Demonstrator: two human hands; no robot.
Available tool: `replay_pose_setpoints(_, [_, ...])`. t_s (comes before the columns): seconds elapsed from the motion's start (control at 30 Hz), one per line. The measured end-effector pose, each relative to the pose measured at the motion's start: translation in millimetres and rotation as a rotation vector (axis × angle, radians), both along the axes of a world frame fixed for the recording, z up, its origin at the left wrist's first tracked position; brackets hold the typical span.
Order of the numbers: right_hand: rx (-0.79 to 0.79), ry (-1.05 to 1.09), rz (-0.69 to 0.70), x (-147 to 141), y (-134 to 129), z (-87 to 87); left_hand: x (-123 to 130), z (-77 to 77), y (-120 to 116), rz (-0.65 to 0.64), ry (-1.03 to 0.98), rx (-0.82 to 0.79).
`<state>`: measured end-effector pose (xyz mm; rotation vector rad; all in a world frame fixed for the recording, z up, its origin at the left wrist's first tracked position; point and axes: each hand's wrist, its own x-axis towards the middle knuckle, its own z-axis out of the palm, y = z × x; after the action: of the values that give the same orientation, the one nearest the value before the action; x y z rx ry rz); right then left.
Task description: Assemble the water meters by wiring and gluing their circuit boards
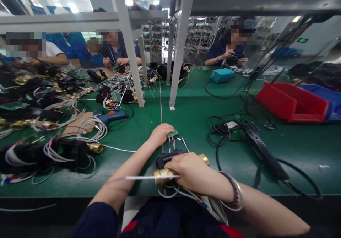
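Observation:
At the table's front edge lies a brass pipe fitting [160, 179] with a black plastic housing [167, 157] on top. My right hand [190, 168] curls over it, fingers closed around the body. A thin white stick or tube [144, 178] juts out leftward from beneath these fingers; its exact hold is hidden. Just beyond, my left hand [160, 134] pinches a small green circuit board [172, 133]. Thin red, white and black wires [173, 144] run from the board to the housing. White cables [217, 209] hang below my right wrist.
Several similar brass-and-black units [69, 152] with coiled cables crowd the left. A blue glue gun [113, 116] lies behind them. To the right are a black corded tool [263, 149] and a red bin [290, 103]. Metal posts [179, 53] rise ahead; people work across the table.

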<state>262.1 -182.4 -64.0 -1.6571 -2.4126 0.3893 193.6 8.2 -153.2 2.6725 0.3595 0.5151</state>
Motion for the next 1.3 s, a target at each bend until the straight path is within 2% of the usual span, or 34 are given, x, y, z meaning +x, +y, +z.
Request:
replay_pose_setpoints(0.07, [0.008, 0.003, -0.017, -3.2, 6.2, -0.1, -5.5, -0.6, -1.5, -0.023, 0.049, 0.003])
replay_pose_setpoints(0.13, [0.092, 0.054, -0.002, -3.4, 7.4, 1.0, -17.7, 1.4, -7.3, -0.035, 0.085, 0.005])
replay_pose_setpoints(0.2, [0.230, 0.184, 0.020, 2.2, 1.3, 0.8, -38.0, 5.5, -17.9, 0.010, 0.109, 0.010])
replay_pose_setpoints(0.27, [0.348, 0.365, -0.053, 15.1, -12.7, -4.1, -65.3, 9.5, -32.9, 0.108, 0.137, -0.018])
replay_pose_setpoints(0.3, [0.392, 0.442, -0.161, 24.0, -22.6, -8.7, -80.3, 10.7, -41.9, 0.157, 0.150, -0.058])
replay_pose_setpoints(0.37, [0.421, 0.481, -0.510, 44.1, -46.7, -20.1, -109.1, 10.3, -62.4, 0.196, 0.159, -0.195])
replay_pose_setpoints(0.43, [0.330, 0.370, -0.818, 60.9, -73.1, -28.3, -130.2, 6.8, -85.1, 0.177, 0.158, -0.354])
replay_pose_setpoints(0.47, [0.258, 0.304, -0.885, 65.6, -85.3, -29.0, -136.2, 4.5, -96.5, 0.179, 0.151, -0.415])
replay_pose_setpoints(0.53, [0.153, 0.252, -0.837, 63.6, -103.5, -22.0, -138.3, 0.0, -116.5, 0.214, 0.118, -0.493])
replay_pose_setpoints(0.6, [0.182, 0.307, -0.656, 46.9, -109.5, -8.3, -130.0, -3.1, -130.2, 0.273, 0.057, -0.528])
replay_pose_setpoints(0.7, [0.340, 0.339, -0.366, 8.8, -96.5, 4.2, -111.9, -5.4, -137.9, 0.309, -0.053, -0.511])
replay_pose_setpoints(0.77, [0.346, 0.264, -0.276, -12.1, -82.2, -1.1, -104.3, -6.7, -137.9, 0.305, -0.106, -0.468])
replay_pose_setpoints(0.83, [0.237, 0.184, -0.274, -24.0, -70.6, -14.0, -101.9, -8.3, -137.3, 0.308, -0.130, -0.434])
replay_pose_setpoints(0.93, [0.065, 0.086, -0.358, -28.9, -60.9, -31.5, -103.5, -10.8, -138.2, 0.331, -0.151, -0.393])
replay_pose_setpoints(1.07, [-0.086, -0.052, -0.484, -30.1, -50.7, -35.4, -105.0, -11.1, -140.7, 0.315, -0.159, -0.356])
replay_pose_setpoints(1.13, [-0.157, 0.000, -0.501, -30.6, -44.4, -34.5, -104.6, -9.7, -141.2, 0.315, -0.164, -0.354])
replay_pose_setpoints(1.3, [-0.250, 0.406, -0.568, -28.1, -37.1, -42.3, -102.4, -6.4, -141.6, 0.346, -0.181, -0.383])
